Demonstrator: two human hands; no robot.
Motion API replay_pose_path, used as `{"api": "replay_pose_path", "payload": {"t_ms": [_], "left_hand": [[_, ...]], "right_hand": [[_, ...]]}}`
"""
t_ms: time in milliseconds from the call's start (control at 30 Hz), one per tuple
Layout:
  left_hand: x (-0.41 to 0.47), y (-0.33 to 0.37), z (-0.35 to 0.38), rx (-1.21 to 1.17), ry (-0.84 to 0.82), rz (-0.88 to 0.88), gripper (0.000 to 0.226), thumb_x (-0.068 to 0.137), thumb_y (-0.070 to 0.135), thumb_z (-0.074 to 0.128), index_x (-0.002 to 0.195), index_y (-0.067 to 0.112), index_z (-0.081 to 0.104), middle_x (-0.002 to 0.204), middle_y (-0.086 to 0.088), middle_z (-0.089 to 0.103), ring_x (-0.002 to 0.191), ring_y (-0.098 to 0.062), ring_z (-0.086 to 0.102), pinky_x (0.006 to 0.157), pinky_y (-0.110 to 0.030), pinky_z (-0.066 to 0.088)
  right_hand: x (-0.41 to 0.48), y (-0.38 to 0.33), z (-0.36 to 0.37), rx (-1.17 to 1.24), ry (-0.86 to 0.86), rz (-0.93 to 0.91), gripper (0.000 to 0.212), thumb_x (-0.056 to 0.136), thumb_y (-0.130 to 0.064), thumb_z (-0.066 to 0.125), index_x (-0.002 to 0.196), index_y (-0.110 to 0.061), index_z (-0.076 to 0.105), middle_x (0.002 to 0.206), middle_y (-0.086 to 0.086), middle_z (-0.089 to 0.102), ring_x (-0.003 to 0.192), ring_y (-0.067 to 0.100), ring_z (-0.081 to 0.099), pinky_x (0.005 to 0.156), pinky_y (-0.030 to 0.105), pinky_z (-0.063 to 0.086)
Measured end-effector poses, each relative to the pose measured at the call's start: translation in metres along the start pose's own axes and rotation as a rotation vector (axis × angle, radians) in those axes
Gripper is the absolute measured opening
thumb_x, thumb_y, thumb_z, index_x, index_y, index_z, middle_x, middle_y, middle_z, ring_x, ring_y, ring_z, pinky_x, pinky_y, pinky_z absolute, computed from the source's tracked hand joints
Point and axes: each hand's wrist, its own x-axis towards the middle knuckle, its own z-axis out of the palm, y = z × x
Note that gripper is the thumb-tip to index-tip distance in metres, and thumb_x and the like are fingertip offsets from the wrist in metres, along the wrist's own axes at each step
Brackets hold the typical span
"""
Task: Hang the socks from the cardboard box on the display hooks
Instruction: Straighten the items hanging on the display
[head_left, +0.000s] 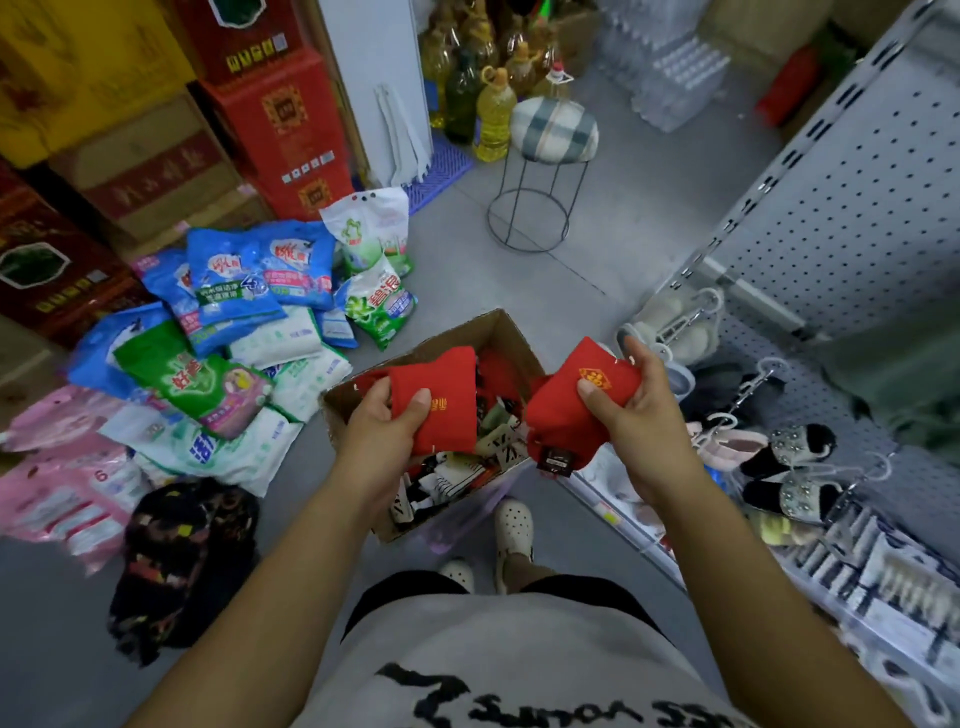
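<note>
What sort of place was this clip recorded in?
Most likely a small general shop or its stockroom: white pegboard shelving with slippers on hangers, detergent bags heaped on the floor, and cooking oil bottles.

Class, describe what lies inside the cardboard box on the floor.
The cardboard box holds loose red socks and black-and-white patterned socks. The left hand and right hand, gripping red bundles, cover its middle; the bottom is hidden.
</note>
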Motion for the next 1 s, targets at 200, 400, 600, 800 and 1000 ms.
{"api": "replay_pose_path", "payload": {"t_ms": [200,400,600,800,1000], "left_hand": [[-0.011,-0.014,0.013,0.326,-0.199,0.084,0.072,0.103,0.017,0.059,0.16,0.033,0.019,0.145,-0.002,0.057,0.121,-0.018,0.064,0.106,-0.049,0.051],[-0.051,0.003,0.054,0.451,-0.573,0.133,0.025,0.105,0.024,0.054,0.12,0.025,0.074,0.118,0.006,0.075,0.114,-0.014,0.07,0.09,-0.015,0.054],[-0.079,0.012,0.107,0.53,-0.808,0.13,0.038,0.08,0.062,0.07,0.091,0.027,0.082,0.096,0.008,0.08,0.097,-0.008,0.073,0.091,-0.027,0.056],[-0.094,-0.002,0.159,0.563,-0.871,0.181,0.023,0.081,0.029,0.085,0.084,0.008,0.076,0.089,-0.02,0.076,0.076,-0.02,0.067,0.085,-0.055,0.057],[-0.113,-0.012,0.194,0.425,-0.817,0.066,0.027,0.084,0.028,0.08,0.075,0.004,0.07,0.081,-0.024,0.072,0.072,-0.026,0.063,0.078,-0.044,0.053]], "right_hand": [[-0.036,-0.008,-0.018,0.236,-0.004,0.076,0.051,0.091,-0.004,0.067,0.134,-0.026,0.051,0.138,0.009,0.057,0.115,0.024,0.066,0.08,0.034,0.06],[-0.063,-0.02,-0.042,0.424,0.074,0.13,0.049,0.092,-0.002,0.064,0.138,-0.015,0.055,0.128,0.014,0.066,0.1,0.022,0.071,0.078,0.033,0.062],[-0.084,-0.026,-0.071,0.44,0.251,0.093,0.044,0.091,-0.004,0.067,0.132,-0.018,0.059,0.124,0.009,0.066,0.091,0.02,0.073,0.069,0.032,0.061],[-0.102,-0.026,-0.111,0.395,0.366,0.086,0.057,0.09,-0.011,0.071,0.141,-0.022,0.048,0.127,0.008,0.061,0.1,0.024,0.072,0.076,0.036,0.061],[-0.138,-0.013,-0.16,0.344,0.281,0.149,0.079,0.079,-0.048,0.074,0.147,-0.037,0.033,0.123,0.003,0.068,0.101,0.013,0.072,0.088,0.037,0.055]]}}
